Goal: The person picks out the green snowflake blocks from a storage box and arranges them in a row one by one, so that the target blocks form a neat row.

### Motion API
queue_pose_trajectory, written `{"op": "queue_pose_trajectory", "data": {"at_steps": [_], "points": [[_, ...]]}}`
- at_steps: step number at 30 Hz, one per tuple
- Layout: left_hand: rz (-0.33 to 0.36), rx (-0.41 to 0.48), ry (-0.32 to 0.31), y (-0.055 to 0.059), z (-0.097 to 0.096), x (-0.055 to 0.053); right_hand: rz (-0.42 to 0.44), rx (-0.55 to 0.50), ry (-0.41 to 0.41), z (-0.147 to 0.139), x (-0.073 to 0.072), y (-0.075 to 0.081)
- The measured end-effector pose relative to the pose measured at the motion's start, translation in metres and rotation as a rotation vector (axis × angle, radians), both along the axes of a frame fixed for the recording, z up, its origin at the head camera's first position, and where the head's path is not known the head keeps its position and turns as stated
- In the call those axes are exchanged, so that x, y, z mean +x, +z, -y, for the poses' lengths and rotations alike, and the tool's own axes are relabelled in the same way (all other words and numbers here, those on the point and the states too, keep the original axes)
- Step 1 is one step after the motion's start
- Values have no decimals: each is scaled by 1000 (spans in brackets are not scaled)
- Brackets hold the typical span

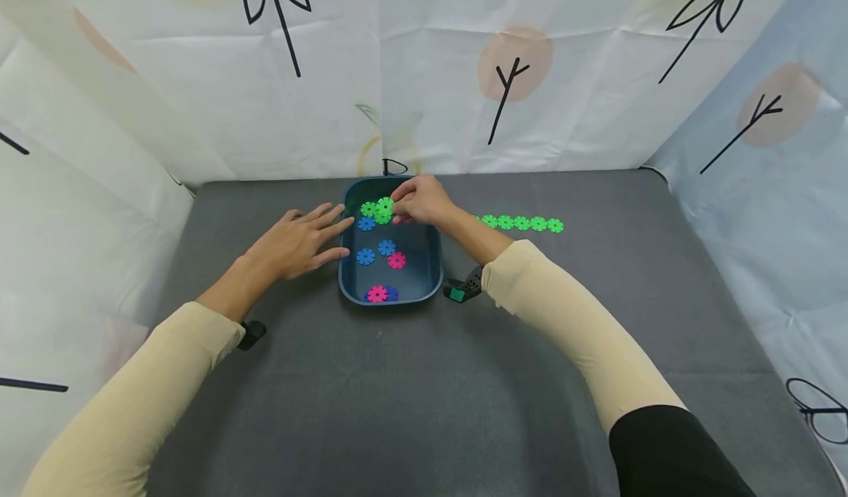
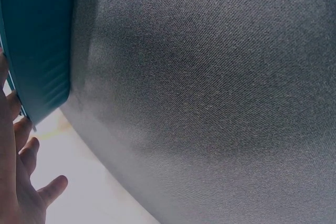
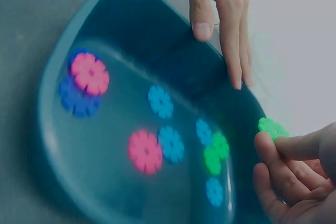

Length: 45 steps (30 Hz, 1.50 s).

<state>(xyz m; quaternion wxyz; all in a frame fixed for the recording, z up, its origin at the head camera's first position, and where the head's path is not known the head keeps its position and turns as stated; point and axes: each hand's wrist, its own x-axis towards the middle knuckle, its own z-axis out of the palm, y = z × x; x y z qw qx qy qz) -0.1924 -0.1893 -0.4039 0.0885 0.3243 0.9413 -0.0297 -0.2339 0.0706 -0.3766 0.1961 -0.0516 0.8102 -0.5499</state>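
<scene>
A deep blue-green plastic tray (image 1: 424, 280) holds several notched flower-shaped discs: green (image 3: 212, 160), blue (image 1: 366, 256), and pink (image 1: 397, 261). My right hand (image 1: 424, 201) is over the tray's far right part, pinching a green notched disc (image 3: 272, 128) between thumb and index finger. Across from it, my left hand (image 1: 298, 243) rests with extended, spread fingers on the tray's left rim. In the left wrist view only part of the left hand (image 2: 23, 171) shows, beside the tray wall (image 2: 42, 51). Near the tray's close end a pink disc (image 1: 377, 294) overlaps dark blue ones.
Right of the tray, a row of several green discs (image 1: 522, 223) lies on the grey cloth-covered table (image 1: 397, 394); my right forearm hides its left end. Patterned white fabric (image 1: 430, 62) hangs behind and at both sides.
</scene>
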Motion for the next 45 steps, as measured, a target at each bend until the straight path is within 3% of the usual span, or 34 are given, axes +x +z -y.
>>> {"op": "queue_pose_trajectory", "data": {"at_steps": [9, 18, 23, 36, 45], "points": [[-9, 33, -5, -3, 1, 3, -85, 61, 25, -56, 9, 2], [0, 24, 1, -5, 2, 3, -141, 148, -21, -124, 14, -2], [5, 25, 4, -5, 2, 3, -160, 227, -105, -164, 10, -10], [-12, 15, 2, -2, 2, 2, -157, 314, -347, -254, 6, -40], [-1, 7, 3, -1, 1, 0, -78, 353, -456, -296, 12, -57]]}}
